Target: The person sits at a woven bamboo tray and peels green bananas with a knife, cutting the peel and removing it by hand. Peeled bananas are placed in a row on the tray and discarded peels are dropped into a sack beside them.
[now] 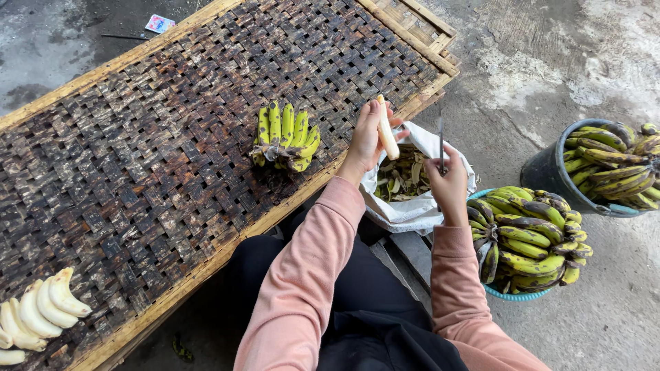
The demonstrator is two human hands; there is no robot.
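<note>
From the head camera I look down on my two hands, both in pink sleeves, raised over a white sack [412, 213] that stands open just past my knees. My left hand [366, 137] has its fingers wrapped around a peeled banana [387, 130], pale and bare, held nearly upright with its tip pointing away from me. My right hand [450, 185] is closed on a thin knife [441, 141]; its narrow blade points up and away, near the banana but not touching it. I think the blade is clean of peel, though it is too slim in this view to be sure.

The sack is filled with greenish-brown peelings [405, 175] and sits directly beneath both hands. To the left of my left hand, a small bunch of green bananas [285, 136] lies on the woven bamboo tabletop [137, 151], close to its near edge. At the lower left corner of that tabletop, well apart from my hands, a row of peeled bananas [41, 312] lies side by side.

On my right, just beside the sack, a blue basket [515, 295] is heaped with unpeeled green-yellow bananas [526, 237]. Farther right, a dark bucket [550, 172] holds more bunches. Both stand on the concrete floor [605, 309].
</note>
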